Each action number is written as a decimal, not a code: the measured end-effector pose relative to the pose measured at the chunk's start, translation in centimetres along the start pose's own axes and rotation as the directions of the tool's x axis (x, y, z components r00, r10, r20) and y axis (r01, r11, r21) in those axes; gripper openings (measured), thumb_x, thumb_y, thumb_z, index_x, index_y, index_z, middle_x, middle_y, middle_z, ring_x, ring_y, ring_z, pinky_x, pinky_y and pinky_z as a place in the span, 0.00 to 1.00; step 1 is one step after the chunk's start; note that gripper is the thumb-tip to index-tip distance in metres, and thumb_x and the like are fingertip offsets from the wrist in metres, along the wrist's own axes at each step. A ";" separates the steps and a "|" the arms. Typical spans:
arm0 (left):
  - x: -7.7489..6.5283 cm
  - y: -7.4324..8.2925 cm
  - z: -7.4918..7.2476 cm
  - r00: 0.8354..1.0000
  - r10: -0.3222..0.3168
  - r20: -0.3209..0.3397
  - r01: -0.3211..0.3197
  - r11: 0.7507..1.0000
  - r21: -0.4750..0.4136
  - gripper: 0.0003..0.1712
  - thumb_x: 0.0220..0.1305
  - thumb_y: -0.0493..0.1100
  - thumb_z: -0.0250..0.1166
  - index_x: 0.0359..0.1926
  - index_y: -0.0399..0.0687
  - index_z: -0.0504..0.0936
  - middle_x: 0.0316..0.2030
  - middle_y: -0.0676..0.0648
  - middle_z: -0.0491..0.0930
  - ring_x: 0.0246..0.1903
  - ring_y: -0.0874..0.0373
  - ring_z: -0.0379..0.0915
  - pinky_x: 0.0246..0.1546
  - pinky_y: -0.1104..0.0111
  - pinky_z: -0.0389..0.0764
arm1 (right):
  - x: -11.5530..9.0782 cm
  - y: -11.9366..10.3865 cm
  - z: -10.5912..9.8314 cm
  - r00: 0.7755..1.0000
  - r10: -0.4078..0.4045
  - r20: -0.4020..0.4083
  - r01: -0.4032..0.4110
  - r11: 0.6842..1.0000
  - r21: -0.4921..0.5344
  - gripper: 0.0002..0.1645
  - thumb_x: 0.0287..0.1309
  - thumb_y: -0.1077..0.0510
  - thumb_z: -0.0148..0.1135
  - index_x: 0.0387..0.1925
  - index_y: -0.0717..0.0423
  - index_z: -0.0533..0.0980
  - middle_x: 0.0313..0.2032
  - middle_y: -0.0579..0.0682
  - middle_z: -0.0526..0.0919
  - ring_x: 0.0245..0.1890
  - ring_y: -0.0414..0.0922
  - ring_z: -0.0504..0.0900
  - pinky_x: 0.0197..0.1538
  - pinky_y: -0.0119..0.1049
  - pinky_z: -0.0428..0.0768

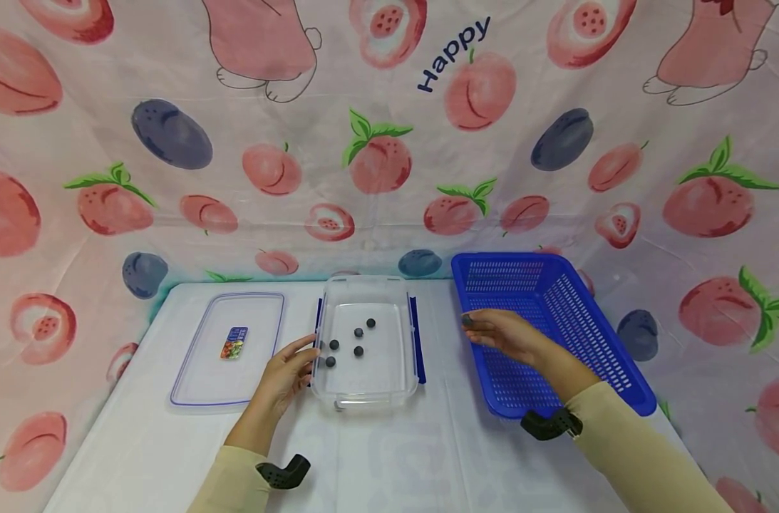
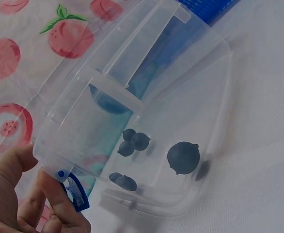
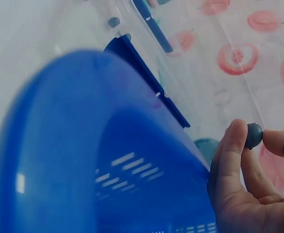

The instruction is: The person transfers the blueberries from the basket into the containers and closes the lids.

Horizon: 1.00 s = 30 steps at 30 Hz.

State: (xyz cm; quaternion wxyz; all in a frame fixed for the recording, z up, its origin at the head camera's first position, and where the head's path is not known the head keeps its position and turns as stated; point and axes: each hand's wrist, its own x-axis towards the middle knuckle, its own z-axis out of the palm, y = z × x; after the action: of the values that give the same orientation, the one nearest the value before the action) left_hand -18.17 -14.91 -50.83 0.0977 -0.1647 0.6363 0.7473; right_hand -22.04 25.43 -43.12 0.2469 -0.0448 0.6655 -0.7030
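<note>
Here, right hand [image 1: 504,333]: right of the clear container [image 1: 389,367], at the rim of the blue basket [image 1: 575,299] that faces the container; thumb and fingertips pinch one dark ball [image 3: 254,136];
Pinched ball: right of the container, between the thumb and fingertips; tiny nubs show on its surface in the right wrist view;
Left hand [image 1: 285,377]: at the container's left side; thumb and forefinger grasp its edge just beside a blue latch [image 2: 78,191]; the other fingers bend below;
Loose balls [image 1: 358,351]: five, all inside the container on its floor; two near its left wall, three nearer its middle, apart from one another in the head view;
Container: upright on the white table [image 1: 389,463]; a second latch [image 1: 418,340] stands along its right side;
Basket: right of the container and apart from it; slots pierce its walls and floor; the right hand and forearm hide part of it;
Lid [image 1: 199,356]: left of the container, flat on the table; clear with a blue edge; a small colourful sticker [image 1: 234,343] lies on it;
Backdrop [image 1: 376,85]: behind the container; pale fabric printed with peaches, dark ovals and the word "Happy".
</note>
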 end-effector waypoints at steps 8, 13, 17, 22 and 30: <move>-0.1 0.3 0.0 1.000 -0.005 -0.001 0.005 1.000 -0.012 0.30 0.65 0.40 0.66 0.67 0.44 0.71 0.26 0.57 0.76 0.24 0.69 0.70 0.25 0.80 0.76 | 0.5 -0.3 1.2 1.000 0.008 -0.020 -0.009 1.000 -0.027 0.18 0.73 0.59 0.48 0.55 0.66 0.75 0.43 0.48 0.83 0.42 0.38 0.84 0.50 0.29 0.82; -0.2 0.5 0.1 1.000 -0.013 -0.004 0.013 1.000 -0.011 0.30 0.65 0.40 0.66 0.68 0.45 0.71 0.27 0.57 0.76 0.23 0.69 0.70 0.24 0.80 0.76 | 1.1 -0.4 2.1 1.000 0.010 -0.009 -0.010 0.999 -0.043 0.24 0.73 0.59 0.48 0.61 0.74 0.68 0.42 0.46 0.83 0.43 0.38 0.84 0.50 0.29 0.82; -0.3 0.6 0.0 1.000 -0.016 -0.001 0.016 1.000 -0.011 0.30 0.66 0.40 0.65 0.68 0.45 0.70 0.27 0.57 0.76 0.24 0.69 0.70 0.24 0.80 0.76 | 1.6 -0.4 2.9 1.000 0.010 0.001 -0.010 1.000 -0.028 0.23 0.73 0.59 0.49 0.60 0.73 0.70 0.42 0.46 0.83 0.42 0.39 0.84 0.50 0.30 0.82; -0.2 0.5 0.0 1.000 -0.013 0.002 0.014 1.000 -0.017 0.31 0.66 0.40 0.65 0.68 0.44 0.70 0.26 0.57 0.76 0.23 0.69 0.69 0.24 0.80 0.75 | 2.3 -0.2 3.8 1.000 0.014 0.015 -0.014 1.000 0.013 0.20 0.73 0.60 0.49 0.58 0.72 0.71 0.41 0.47 0.84 0.42 0.39 0.84 0.49 0.30 0.82; -0.1 0.4 0.1 1.000 -0.013 -0.001 0.013 1.000 -0.009 0.30 0.65 0.40 0.65 0.68 0.45 0.71 0.25 0.56 0.74 0.24 0.68 0.69 0.24 0.80 0.75 | 3.5 -0.1 5.7 0.999 0.022 0.027 -0.022 1.000 -0.015 0.24 0.72 0.58 0.50 0.59 0.75 0.69 0.41 0.49 0.84 0.40 0.39 0.84 0.48 0.29 0.83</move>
State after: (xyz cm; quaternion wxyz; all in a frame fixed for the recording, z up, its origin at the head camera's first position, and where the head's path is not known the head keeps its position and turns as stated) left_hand -18.26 -14.91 -50.42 0.1014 -0.1699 0.6318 0.7495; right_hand -22.90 18.76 -43.28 0.2633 -0.0489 0.6677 -0.6946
